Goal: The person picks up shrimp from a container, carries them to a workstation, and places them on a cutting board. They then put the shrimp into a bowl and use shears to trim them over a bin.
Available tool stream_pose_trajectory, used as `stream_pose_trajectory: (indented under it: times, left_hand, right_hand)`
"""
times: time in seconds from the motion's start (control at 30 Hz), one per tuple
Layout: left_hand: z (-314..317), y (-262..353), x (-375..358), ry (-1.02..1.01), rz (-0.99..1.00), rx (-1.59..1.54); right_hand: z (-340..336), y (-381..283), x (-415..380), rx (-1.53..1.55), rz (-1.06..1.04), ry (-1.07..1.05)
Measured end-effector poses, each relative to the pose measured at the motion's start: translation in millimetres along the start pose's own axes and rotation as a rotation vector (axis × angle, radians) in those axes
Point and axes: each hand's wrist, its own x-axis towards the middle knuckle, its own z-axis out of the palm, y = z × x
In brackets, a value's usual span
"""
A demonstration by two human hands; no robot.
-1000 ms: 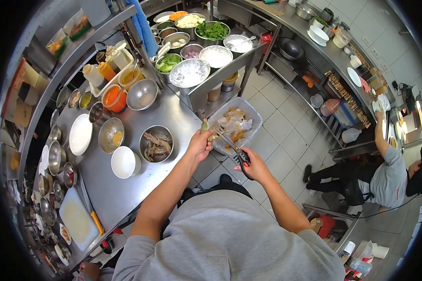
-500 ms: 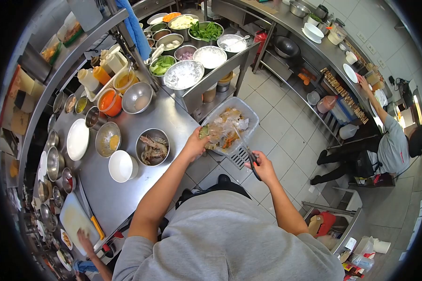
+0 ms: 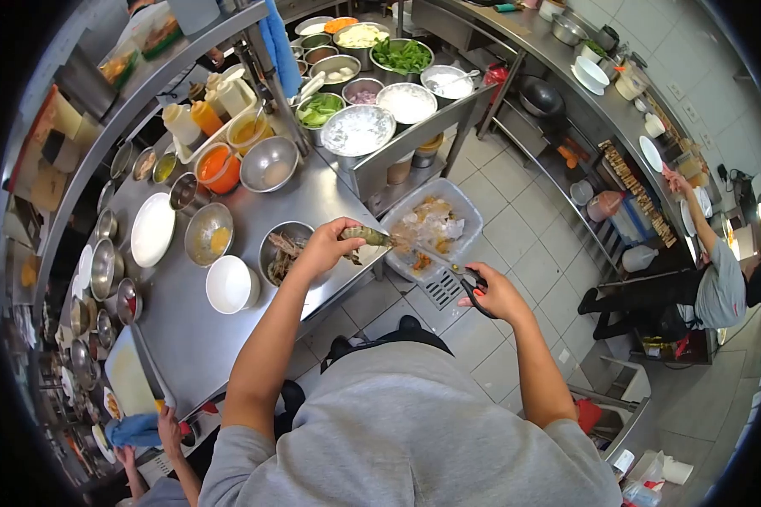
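Pinched in my left hand [image 3: 325,247] is a shrimp [image 3: 367,236] with a greenish shell, its head end pointing right over the bin. My right hand [image 3: 499,296] is closed round the handles of black scissors [image 3: 467,277], whose blades reach left to the shrimp's front end. Below both hands a plastic bin [image 3: 475,221] holds shell scraps and clear wrapping. Partly behind my left hand, at the table's edge, a steel bowl [image 3: 267,245] contains several whole shrimp [image 3: 281,258].
On the steel table [image 3: 196,338] stand a white bowl [image 3: 232,285], an egg bowl [image 3: 210,235] and a white plate [image 3: 153,230]. A co-worker at lower left handles a blue cloth [image 3: 133,429] by the cutting board [image 3: 131,376]. Another person [image 3: 723,283] works at the right counter. A floor drain [image 3: 442,290] lies below the bin.
A shrimp now shows clearly between my left fingers, raised from the bin's edge. The scissors have shifted right and point at it. The co-worker's hands at lower left now have a blue cloth.
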Motion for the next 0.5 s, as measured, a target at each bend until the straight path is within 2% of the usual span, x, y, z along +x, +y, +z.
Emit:
stream_pose_trajectory:
  times: [0.07, 0.17, 0.37, 0.5]
  left_hand:
    - [-3.8, 11.2, -6.9, -0.04, -0.017, -0.021]
    - [-5.8, 28.0, -17.0, -0.059, -0.008, 0.05]
    - [-11.8, 30.2, -23.9, -0.062, 0.019, 0.121]
    - [-13.9, 31.1, -28.2, -0.078, 0.084, 0.145]
  right_hand:
    - [1.4, -17.3, -0.2, -0.02, -0.284, 0.052]
    - [-7.8, -57.2, -1.2, -0.197, -0.239, -0.007]
    - [-15.6, -69.8, 3.1, -0.314, -0.356, -0.007]
    - [-19.2, -77.0, -0.4, -0.313, -0.342, -0.045]
